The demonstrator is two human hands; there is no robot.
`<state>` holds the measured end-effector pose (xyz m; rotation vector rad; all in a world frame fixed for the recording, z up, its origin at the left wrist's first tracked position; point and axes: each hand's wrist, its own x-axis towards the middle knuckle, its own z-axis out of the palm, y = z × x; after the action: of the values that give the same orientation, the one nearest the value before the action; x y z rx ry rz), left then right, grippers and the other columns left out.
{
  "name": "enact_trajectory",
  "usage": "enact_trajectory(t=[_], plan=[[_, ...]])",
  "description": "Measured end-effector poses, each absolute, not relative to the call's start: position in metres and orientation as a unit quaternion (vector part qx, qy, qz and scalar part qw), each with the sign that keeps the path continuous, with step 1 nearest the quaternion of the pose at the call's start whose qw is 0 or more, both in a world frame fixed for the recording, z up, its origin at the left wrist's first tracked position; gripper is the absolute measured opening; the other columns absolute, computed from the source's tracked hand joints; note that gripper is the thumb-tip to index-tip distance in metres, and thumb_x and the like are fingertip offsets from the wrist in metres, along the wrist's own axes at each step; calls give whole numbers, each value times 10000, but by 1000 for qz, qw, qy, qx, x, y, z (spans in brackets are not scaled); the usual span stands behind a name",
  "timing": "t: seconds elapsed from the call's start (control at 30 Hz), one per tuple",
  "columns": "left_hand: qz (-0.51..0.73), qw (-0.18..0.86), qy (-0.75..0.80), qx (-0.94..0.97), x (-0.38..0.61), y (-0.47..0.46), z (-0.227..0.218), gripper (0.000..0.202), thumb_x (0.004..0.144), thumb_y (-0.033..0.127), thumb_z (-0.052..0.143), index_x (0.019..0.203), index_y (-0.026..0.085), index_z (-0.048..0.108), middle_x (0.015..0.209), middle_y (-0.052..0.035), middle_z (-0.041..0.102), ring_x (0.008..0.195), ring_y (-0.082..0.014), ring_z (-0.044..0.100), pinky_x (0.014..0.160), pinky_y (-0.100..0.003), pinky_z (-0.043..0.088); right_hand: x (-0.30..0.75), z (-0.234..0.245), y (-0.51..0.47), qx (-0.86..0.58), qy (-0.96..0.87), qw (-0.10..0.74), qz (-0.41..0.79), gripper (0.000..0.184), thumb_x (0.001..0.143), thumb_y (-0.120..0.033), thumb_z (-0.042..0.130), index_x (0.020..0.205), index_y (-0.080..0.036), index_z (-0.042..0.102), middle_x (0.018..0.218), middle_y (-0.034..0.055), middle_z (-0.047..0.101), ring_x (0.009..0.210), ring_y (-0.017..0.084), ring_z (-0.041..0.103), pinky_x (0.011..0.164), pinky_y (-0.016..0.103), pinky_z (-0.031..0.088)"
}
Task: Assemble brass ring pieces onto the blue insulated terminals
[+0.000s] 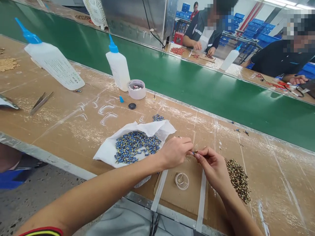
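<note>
My left hand (pixel 175 151) and my right hand (pixel 212 163) meet over a cardboard pad, fingertips pinched together. Between them is a tiny dark piece (pixel 195 152) with a bluish end, too small to make out fully; both hands grip it. To the left of my left hand, a heap of small blue-and-yellow pieces (pixel 134 144) lies on a crumpled white sheet (pixel 105 153). A pile of small black-and-tan pieces (pixel 238 183) sits right beside my right wrist. Below the hands, a small round clear container (pixel 181 181) rests on the cardboard pad (pixel 187 200).
Two white squeeze bottles (pixel 55 65) with blue nozzles stand at the left, near a tape roll (pixel 136 89), a black cap (pixel 132 106) and tweezers (pixel 41 103). A green conveyor belt (pixel 172 75) runs behind. Beyond it, two people (pixel 204 36) work with red pieces.
</note>
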<state>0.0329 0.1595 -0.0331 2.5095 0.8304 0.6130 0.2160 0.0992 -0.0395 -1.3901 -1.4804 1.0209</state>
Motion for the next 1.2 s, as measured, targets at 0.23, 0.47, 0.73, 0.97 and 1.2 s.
enact_trajectory(t=[0.23, 0.47, 0.73, 0.97, 1.2], plan=[[185, 225, 314, 904, 34, 157, -34, 98, 844, 75, 543, 828, 136, 618, 850, -47, 627, 771, -183, 577, 617, -283, 356, 211, -50, 96, -543, -605, 423, 400, 202, 898, -330, 607, 747, -203, 562, 710, -7, 539, 661, 141, 497, 618, 266, 417], [177, 261, 312, 896, 34, 156, -35, 99, 827, 62, 562, 773, 134, 603, 816, -42, 633, 741, -179, 568, 600, -286, 333, 209, -55, 95, -536, -600, 412, 429, 205, 903, -308, 604, 741, -205, 535, 714, -13, 512, 661, 136, 477, 619, 264, 405], [207, 322, 329, 863, 30, 165, -36, 95, 877, 110, 584, 806, 138, 641, 826, -34, 651, 808, -176, 596, 711, -258, 399, 205, -59, 100, -556, -530, 449, 456, 215, 868, -391, 651, 807, -194, 589, 719, -6, 578, 670, 142, 537, 630, 261, 440], [223, 334, 317, 859, 25, 171, -34, 101, 917, 198, 584, 929, 139, 666, 896, -40, 657, 850, -169, 606, 754, -241, 424, 205, -61, 105, -556, -461, 497, 481, 269, 803, -435, 727, 848, -183, 646, 758, 14, 659, 700, 142, 611, 680, 260, 510], [214, 307, 307, 875, 26, 170, -40, 215, 971, 209, 485, 879, 138, 665, 840, -48, 637, 810, -173, 593, 715, -248, 404, 204, -65, 106, -538, -447, 511, 499, 313, 782, -463, 740, 887, -178, 662, 808, 33, 680, 748, 161, 643, 696, 283, 555]])
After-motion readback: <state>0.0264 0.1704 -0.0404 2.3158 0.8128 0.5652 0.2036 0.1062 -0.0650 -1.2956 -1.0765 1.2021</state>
